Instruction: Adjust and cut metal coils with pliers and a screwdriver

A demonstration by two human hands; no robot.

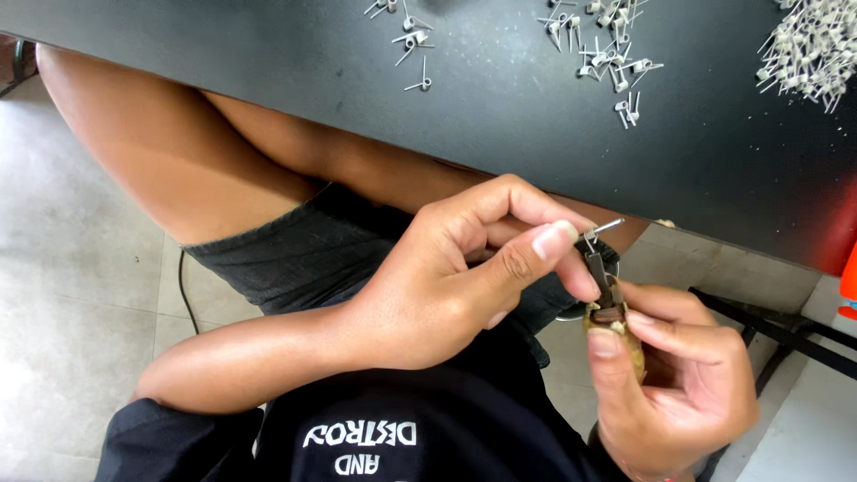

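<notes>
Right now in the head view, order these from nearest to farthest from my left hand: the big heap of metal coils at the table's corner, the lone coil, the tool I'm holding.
1. Tool, at the left hand.
2. Lone coil, table, upper middle.
3. Coil heap, far top right.

The place looks like a small workshop or piecework station for hand assembly. A black, scuffed tabletop (pixel 500 98) carries scattered small metal wire coils (pixel 611 54), with a dense heap of the same parts (pixel 808 49) at its far right edge. Below lies a plain grey tiled floor (pixel 62 268), crossed by a dark cable (pixel 183 290) and a black metal frame (pixel 768 326).
</notes>
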